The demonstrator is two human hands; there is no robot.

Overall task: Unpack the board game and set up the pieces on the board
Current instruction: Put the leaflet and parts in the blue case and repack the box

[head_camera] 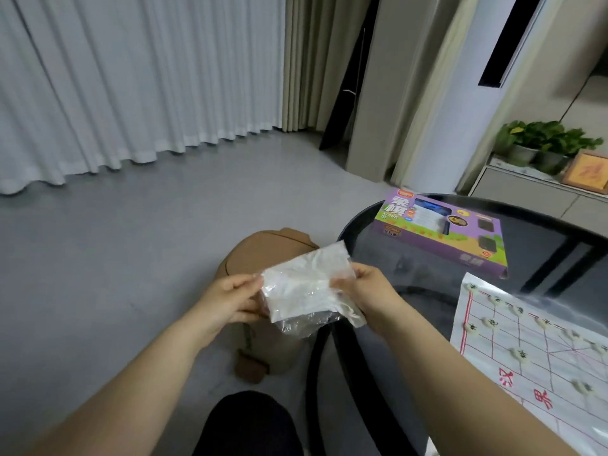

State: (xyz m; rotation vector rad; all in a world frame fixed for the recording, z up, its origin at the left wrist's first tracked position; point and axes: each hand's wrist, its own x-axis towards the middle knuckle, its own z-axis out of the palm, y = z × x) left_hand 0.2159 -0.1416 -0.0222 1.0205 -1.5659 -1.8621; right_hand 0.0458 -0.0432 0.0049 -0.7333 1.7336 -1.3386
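I hold a crumpled clear plastic bag point(306, 289) in mid-air, left of the table and above a brown bin. My left hand point(230, 299) pinches its left edge and my right hand point(365, 289) grips its right side. The bag looks empty. On the round dark table point(543, 245) lies the purple game box point(444, 232), flat at the table's far-left part. A white paper board point(539, 363) with red lines and red characters is spread at the right, with several pale round pieces point(519, 354) standing on its line crossings.
A brown lidded bin point(263, 251) stands on the grey floor directly under the bag. White curtains hang along the left and back. A low cabinet with potted plants point(543, 139) is at the far right. My dark-clad knee point(246, 422) shows at the bottom.
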